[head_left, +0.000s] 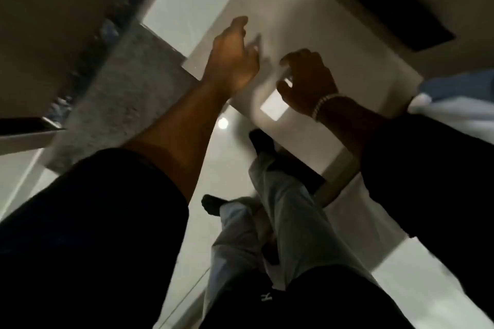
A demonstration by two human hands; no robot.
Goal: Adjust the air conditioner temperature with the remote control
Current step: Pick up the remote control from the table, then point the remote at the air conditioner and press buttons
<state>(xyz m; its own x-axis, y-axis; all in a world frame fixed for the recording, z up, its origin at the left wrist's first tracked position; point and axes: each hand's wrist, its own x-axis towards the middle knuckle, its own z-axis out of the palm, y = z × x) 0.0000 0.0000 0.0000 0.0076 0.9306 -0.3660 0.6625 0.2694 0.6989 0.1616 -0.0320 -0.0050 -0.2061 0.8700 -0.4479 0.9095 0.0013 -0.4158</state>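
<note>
The view is tilted and motion-blurred, and I cannot make out a remote control or an air conditioner. Both my arms reach forward over a white tabletop (pixel 320 21). My left hand (pixel 232 61) is over its near-left edge, thumb raised and fingers spread forward, with nothing in it. My right hand (pixel 307 80), a bead bracelet on its wrist, hovers just to the right with fingers curled but apart, also holding nothing. A small bright rectangular patch (pixel 274 109) lies under the right hand at the table's edge; whether it is an object or a reflection is unclear.
A long black rectangular object (pixel 393 0) lies at the table's far right. A grey rug (pixel 120 93) covers the glossy floor on the left. Blue and white fabric (pixel 454 93) shows at the right edge. My legs (pixel 280 208), in light trousers and dark socks, are below.
</note>
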